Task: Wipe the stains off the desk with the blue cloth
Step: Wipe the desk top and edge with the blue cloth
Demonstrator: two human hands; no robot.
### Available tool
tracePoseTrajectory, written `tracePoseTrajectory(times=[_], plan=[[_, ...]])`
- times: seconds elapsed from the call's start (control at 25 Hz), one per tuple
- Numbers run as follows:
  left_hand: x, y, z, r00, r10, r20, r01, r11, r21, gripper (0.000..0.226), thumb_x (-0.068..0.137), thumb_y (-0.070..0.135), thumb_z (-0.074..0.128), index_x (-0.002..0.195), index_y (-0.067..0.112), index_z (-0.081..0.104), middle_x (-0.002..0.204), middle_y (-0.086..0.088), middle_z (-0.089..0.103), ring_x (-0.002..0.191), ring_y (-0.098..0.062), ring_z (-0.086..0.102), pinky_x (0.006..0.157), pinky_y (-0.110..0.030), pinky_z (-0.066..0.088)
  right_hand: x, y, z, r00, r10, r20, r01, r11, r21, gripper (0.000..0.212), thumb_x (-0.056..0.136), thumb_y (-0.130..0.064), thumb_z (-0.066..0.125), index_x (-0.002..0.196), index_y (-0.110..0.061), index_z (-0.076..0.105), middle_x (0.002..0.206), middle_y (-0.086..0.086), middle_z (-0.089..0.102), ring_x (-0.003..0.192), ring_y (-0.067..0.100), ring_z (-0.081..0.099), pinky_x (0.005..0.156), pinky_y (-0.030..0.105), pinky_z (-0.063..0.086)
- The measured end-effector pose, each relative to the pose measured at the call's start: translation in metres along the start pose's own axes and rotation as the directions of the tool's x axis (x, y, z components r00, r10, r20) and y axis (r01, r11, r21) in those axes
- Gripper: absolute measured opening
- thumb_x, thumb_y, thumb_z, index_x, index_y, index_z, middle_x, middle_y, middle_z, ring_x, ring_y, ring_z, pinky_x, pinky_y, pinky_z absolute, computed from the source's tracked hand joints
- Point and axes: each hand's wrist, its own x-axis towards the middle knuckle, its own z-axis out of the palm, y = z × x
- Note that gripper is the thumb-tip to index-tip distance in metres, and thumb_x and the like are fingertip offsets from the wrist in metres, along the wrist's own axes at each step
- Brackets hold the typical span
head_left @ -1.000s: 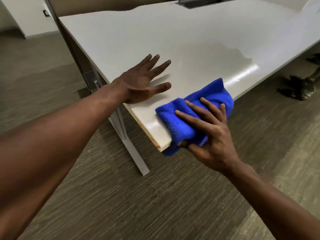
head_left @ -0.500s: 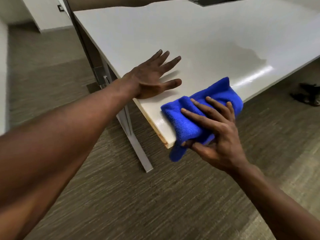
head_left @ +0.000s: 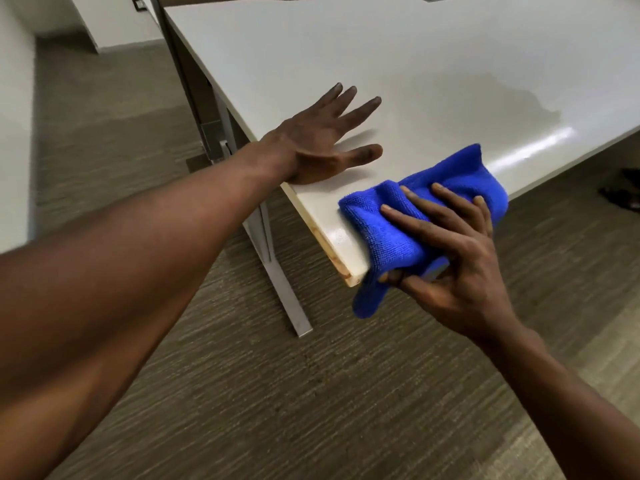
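The white desk (head_left: 398, 71) fills the upper right, with its near corner pointing toward me. A bunched blue cloth (head_left: 398, 230) lies over that corner, one end hanging below the edge. My right hand (head_left: 453, 258) presses on the cloth, fingers spread on top and thumb under the edge, gripping it. My left hand (head_left: 318, 140) lies flat on the desk to the left of the cloth, fingers apart, holding nothing. A faint wet-looking patch (head_left: 512, 95) shows on the desk surface beyond the cloth.
Grey metal desk legs (head_left: 273, 268) run down to the brown carpet (head_left: 277, 393) under the corner. A dark cutout sits at the desk's far edge. Dark objects (head_left: 623, 195) lie on the floor at the right. A white wall base stands at the upper left.
The view has shifted, so the desk corner sits slightly further right. My right hand and the cloth stay on the corner, my left hand stays flat; little else differs.
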Motion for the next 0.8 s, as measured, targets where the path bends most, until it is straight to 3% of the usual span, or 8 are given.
tracePoseTrajectory(times=[0.24,0.36,0.52,0.64,0.72,0.8], plan=[[0.001,-0.003,0.004,1.000,0.008,0.022,-0.009,1.000,0.023,0.099,0.076,0.094,0.019,0.162,0.049,-0.001,0.175,0.005,-0.006,0.159,-0.012,-0.014,0.130,-0.049,0.007,0.007,0.005,-0.005,0.988,-0.120,0.092,0.121,0.993,-0.008,0.071,0.076,-0.067,0.069,0.139,-0.038,0.059,0.152,-0.013,0.053,0.148,0.021,0.040,0.119,0.059,0.026],[0.005,-0.004,0.001,1.000,0.012,-0.023,-0.011,1.000,0.008,0.096,0.077,0.095,0.019,0.161,0.052,-0.002,0.175,0.006,-0.006,0.159,-0.010,-0.014,0.130,-0.050,0.008,0.021,0.023,-0.021,0.990,-0.104,0.100,0.106,0.994,-0.023,0.076,0.074,-0.069,0.069,0.141,-0.036,0.057,0.151,-0.013,0.053,0.148,0.021,0.040,0.119,0.060,0.026],[0.005,-0.004,0.006,1.000,0.004,-0.003,-0.004,1.000,0.006,0.099,0.075,0.094,0.019,0.162,0.050,0.001,0.175,0.005,-0.004,0.159,-0.011,-0.014,0.130,-0.048,0.007,0.005,-0.006,0.008,0.988,-0.144,0.057,0.149,0.983,-0.107,0.073,0.080,-0.068,0.065,0.144,-0.034,0.055,0.154,-0.008,0.052,0.148,0.025,0.041,0.119,0.057,0.026],[0.002,-0.002,0.002,1.000,-0.004,-0.014,0.004,1.000,0.008,0.095,0.079,0.092,0.021,0.162,0.049,0.002,0.175,0.005,-0.004,0.160,-0.011,-0.013,0.130,-0.048,0.007,0.011,-0.016,0.011,0.965,-0.226,0.131,0.239,0.967,-0.090,0.071,0.083,-0.068,0.064,0.146,-0.037,0.054,0.155,-0.012,0.051,0.150,0.019,0.040,0.118,0.049,0.027],[0.001,-0.001,0.000,1.000,-0.004,-0.026,0.004,1.000,-0.007,0.090,0.084,0.089,0.024,0.162,0.050,0.002,0.175,0.005,-0.003,0.160,-0.011,-0.013,0.130,-0.049,0.007,0.019,-0.003,-0.002,0.959,-0.220,0.178,0.228,0.973,-0.024,0.070,0.083,-0.065,0.066,0.146,-0.036,0.055,0.155,-0.014,0.051,0.151,0.015,0.038,0.119,0.043,0.025],[0.001,-0.002,0.001,0.999,-0.006,-0.033,0.006,1.000,-0.006,0.091,0.083,0.091,0.023,0.161,0.051,0.001,0.175,0.005,-0.003,0.160,-0.011,-0.013,0.130,-0.051,0.008,0.020,0.018,-0.017,0.973,-0.151,0.177,0.151,0.988,0.012,0.073,0.080,-0.062,0.067,0.145,-0.032,0.055,0.154,-0.012,0.051,0.152,0.016,0.037,0.123,0.046,0.023]])
